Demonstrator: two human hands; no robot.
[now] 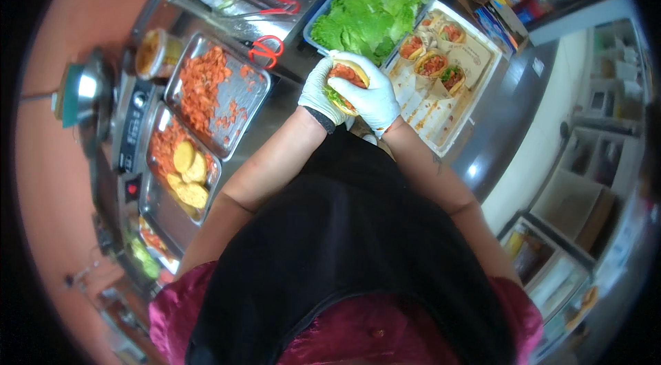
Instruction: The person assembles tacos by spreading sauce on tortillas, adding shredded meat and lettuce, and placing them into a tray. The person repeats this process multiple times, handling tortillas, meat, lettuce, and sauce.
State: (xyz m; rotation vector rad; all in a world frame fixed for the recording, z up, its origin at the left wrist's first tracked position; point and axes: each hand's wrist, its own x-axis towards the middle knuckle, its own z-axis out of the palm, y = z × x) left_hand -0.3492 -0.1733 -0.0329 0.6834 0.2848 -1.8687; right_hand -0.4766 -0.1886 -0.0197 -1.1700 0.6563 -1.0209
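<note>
A filled burger (349,74) with red chopped filling and some lettuce is gripped between my gloved hands over the counter. My left hand (319,93) wraps round its left side. From the right, my right hand (380,98) closes on it, the thumb lying across the filling. Just beyond them stands a plastic tub of green lettuce leaves (368,7). On the right, a white tray (421,121) carries several filled burgers in paper wraps (432,63), its surface stained with sauce.
To the left sit a metal tray of red chopped filling (201,83) and another holding filling and yellow buns (191,176). Red-handled tongs (265,50) lie near the lettuce tub. A lidded jar (153,55) and a scale (127,131) stand farther left; a cardboard box (492,17) is at far right.
</note>
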